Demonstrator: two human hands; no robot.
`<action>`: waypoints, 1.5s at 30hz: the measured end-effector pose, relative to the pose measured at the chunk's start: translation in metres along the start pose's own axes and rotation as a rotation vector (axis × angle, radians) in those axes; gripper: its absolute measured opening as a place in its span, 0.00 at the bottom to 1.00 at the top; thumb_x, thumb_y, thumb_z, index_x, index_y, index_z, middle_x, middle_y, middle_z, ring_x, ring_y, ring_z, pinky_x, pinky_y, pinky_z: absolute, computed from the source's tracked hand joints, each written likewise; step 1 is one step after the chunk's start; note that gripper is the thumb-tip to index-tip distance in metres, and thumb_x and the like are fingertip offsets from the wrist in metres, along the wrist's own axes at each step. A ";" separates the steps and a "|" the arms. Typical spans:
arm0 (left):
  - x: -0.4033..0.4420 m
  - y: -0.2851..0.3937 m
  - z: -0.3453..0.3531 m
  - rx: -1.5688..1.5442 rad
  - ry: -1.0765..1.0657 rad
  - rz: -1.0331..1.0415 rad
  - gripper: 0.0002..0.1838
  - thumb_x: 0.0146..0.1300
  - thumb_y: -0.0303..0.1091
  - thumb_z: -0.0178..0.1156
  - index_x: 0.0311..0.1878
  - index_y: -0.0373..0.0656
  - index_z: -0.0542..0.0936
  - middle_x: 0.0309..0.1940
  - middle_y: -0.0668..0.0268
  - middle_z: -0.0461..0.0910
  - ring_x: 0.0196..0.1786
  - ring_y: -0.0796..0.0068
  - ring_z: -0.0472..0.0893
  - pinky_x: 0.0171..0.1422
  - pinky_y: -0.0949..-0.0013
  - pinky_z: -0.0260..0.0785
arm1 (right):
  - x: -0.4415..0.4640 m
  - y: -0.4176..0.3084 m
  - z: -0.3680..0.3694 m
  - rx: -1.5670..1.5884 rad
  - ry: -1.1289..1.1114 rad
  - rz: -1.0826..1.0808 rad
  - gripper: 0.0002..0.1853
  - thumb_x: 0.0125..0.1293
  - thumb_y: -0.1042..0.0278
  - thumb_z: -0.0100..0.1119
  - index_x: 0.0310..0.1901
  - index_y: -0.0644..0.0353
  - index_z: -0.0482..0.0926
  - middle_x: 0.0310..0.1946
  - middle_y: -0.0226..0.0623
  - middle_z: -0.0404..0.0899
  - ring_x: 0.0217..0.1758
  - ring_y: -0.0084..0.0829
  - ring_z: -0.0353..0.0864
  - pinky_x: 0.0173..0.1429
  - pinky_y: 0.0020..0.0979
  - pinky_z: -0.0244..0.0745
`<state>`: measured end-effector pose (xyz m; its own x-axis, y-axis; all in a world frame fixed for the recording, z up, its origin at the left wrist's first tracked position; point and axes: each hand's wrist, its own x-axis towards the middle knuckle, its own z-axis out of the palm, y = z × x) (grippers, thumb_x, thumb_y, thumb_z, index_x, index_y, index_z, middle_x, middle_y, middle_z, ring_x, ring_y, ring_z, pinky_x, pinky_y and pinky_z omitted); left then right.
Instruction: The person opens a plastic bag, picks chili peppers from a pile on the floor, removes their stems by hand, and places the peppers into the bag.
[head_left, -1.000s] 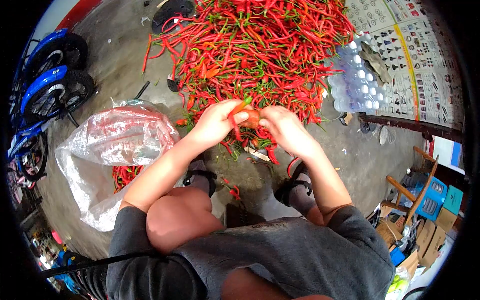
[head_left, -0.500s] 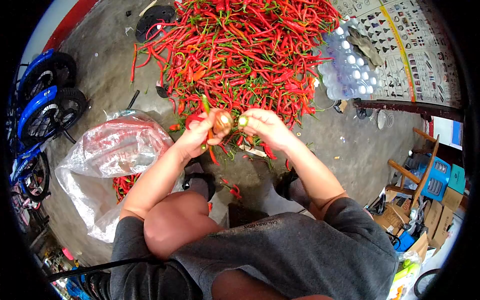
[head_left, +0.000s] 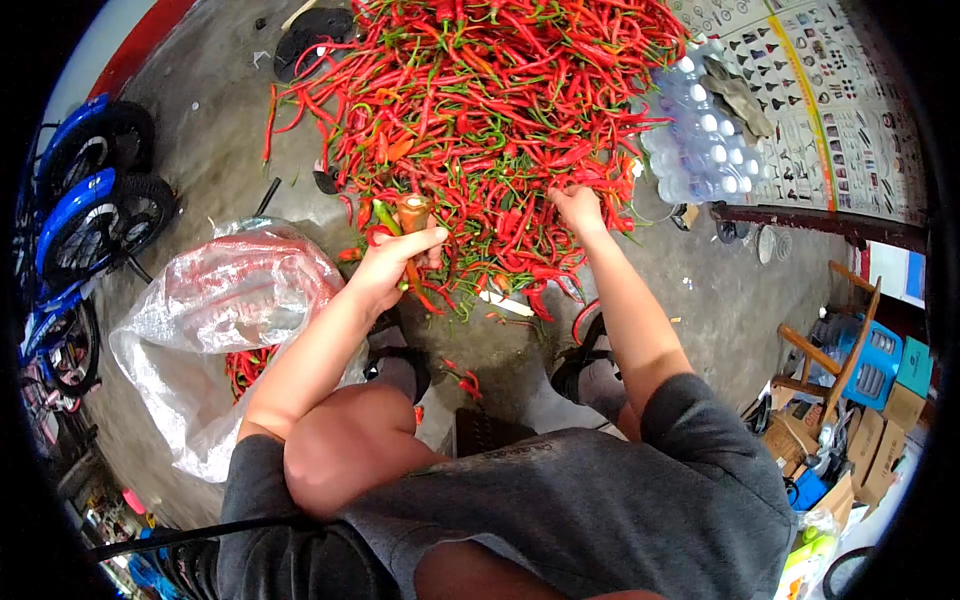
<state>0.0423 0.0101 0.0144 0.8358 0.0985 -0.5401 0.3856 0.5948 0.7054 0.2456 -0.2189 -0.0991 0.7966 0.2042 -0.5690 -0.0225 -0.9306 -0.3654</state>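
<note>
The bare grey floor, scuffed and dotted with scraps, carries a broad pile of red chilies in the head view. To the pile's left are blue-fendered bikes and, nearer the person, a clear plastic sack with more chilies showing at its mouth. Just beside the pile's right edge lie capped bottles (a rumpled dark cloth rests on them), with a printed sheet beyond; a wooden frame and cardboard boxes sit farther right and nearer. At the pile's near edge, the left hand pinches a stubby reddish-brown piece alongside slender peppers. The right hand has its fingers drawn together at the pile's near right side; whether they pinch a chili, I cannot tell.
</note>
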 end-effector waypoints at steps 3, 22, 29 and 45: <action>0.005 -0.008 -0.003 -0.044 0.020 -0.038 0.08 0.57 0.32 0.60 0.37 0.40 0.75 0.31 0.67 0.79 0.33 0.79 0.77 0.39 0.76 0.70 | -0.056 -0.033 -0.010 0.348 0.073 -0.194 0.19 0.57 0.53 0.58 0.31 0.65 0.78 0.24 0.47 0.78 0.30 0.42 0.79 0.36 0.38 0.71; 0.004 -0.004 0.000 0.137 0.212 0.193 0.07 0.52 0.27 0.63 0.34 0.40 0.76 0.24 0.72 0.75 0.25 0.83 0.73 0.30 0.77 0.65 | -0.152 -0.097 -0.003 0.229 -0.486 -0.549 0.12 0.66 0.65 0.48 0.33 0.65 0.76 0.21 0.33 0.74 0.25 0.26 0.75 0.31 0.29 0.69; 0.004 -0.001 -0.006 0.072 0.246 0.229 0.09 0.52 0.25 0.62 0.38 0.39 0.76 0.28 0.70 0.77 0.27 0.81 0.76 0.31 0.76 0.68 | -0.156 -0.099 -0.002 0.486 -0.492 -0.565 0.12 0.67 0.66 0.47 0.32 0.64 0.76 0.20 0.31 0.72 0.25 0.22 0.74 0.29 0.26 0.67; 0.003 0.004 -0.017 -0.244 0.306 0.013 0.07 0.55 0.25 0.60 0.38 0.38 0.75 0.25 0.66 0.77 0.25 0.78 0.76 0.34 0.72 0.75 | -0.088 -0.068 -0.013 -0.177 -0.025 -1.011 0.18 0.47 0.70 0.60 0.43 0.59 0.76 0.40 0.44 0.75 0.47 0.44 0.73 0.51 0.40 0.70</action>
<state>0.0396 0.0267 0.0082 0.6706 0.3193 -0.6695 0.2405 0.7602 0.6035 0.1852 -0.1775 -0.0145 0.3803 0.9221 -0.0716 0.7434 -0.3509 -0.5695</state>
